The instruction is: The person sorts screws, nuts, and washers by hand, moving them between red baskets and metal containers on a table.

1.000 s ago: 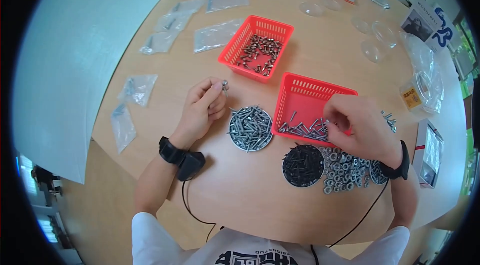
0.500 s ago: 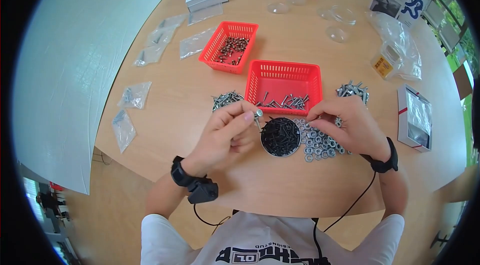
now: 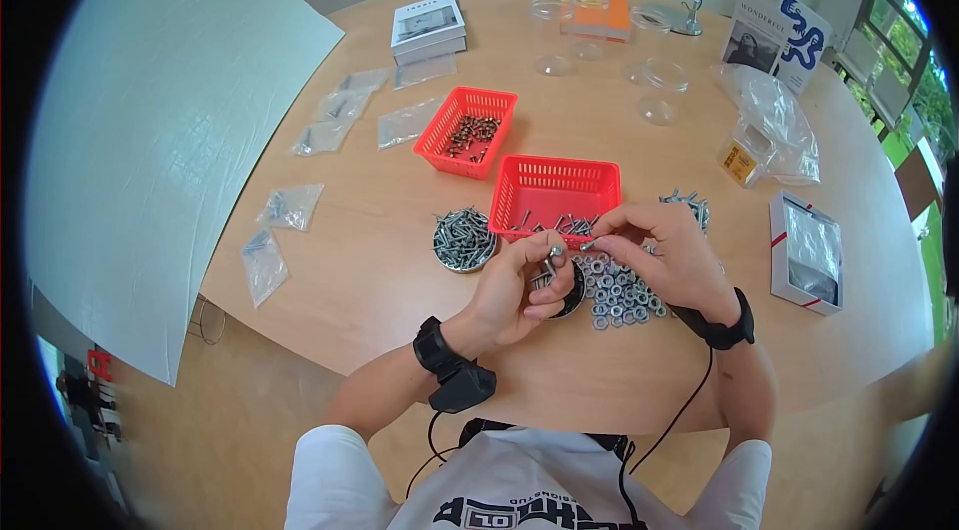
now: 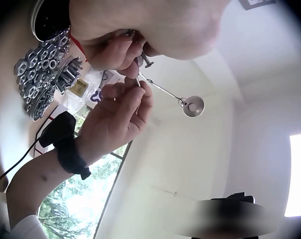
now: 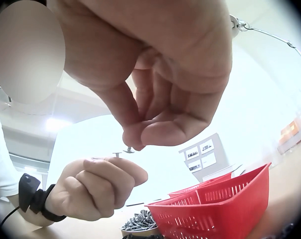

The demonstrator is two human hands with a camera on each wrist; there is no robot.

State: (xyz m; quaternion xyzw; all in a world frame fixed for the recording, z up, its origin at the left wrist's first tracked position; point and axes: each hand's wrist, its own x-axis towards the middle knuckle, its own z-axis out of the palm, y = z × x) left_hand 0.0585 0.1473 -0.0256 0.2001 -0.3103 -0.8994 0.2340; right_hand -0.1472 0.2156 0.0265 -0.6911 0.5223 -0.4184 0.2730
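In the head view the left hand (image 3: 517, 292) holds silvery screws (image 3: 555, 254) between thumb and curled fingers, heads up. Close to its right, the right hand (image 3: 671, 255) pinches a small screw (image 3: 587, 245) between thumb and index finger. Both hands are above the front edge of a red basket (image 3: 555, 170) with loose screws inside. The left wrist view shows a threaded screw (image 4: 147, 59) sticking out by the left hand's fingers. A black-screw dish (image 3: 573, 302) is partly hidden under the left hand.
A dish of silvery screws (image 3: 465, 239) stands left of the hands, hex nuts (image 3: 617, 296) lie in front. Behind are a second red basket (image 3: 467, 130), plastic bags (image 3: 408, 123), clear jars (image 3: 657, 110) and books (image 3: 428, 28). A white box (image 3: 805, 252) lies right.
The right hand has left the red basket with a small screw and come beside the left hand. The left hand has moved right, from beside the silvery dish to over the black-screw dish.
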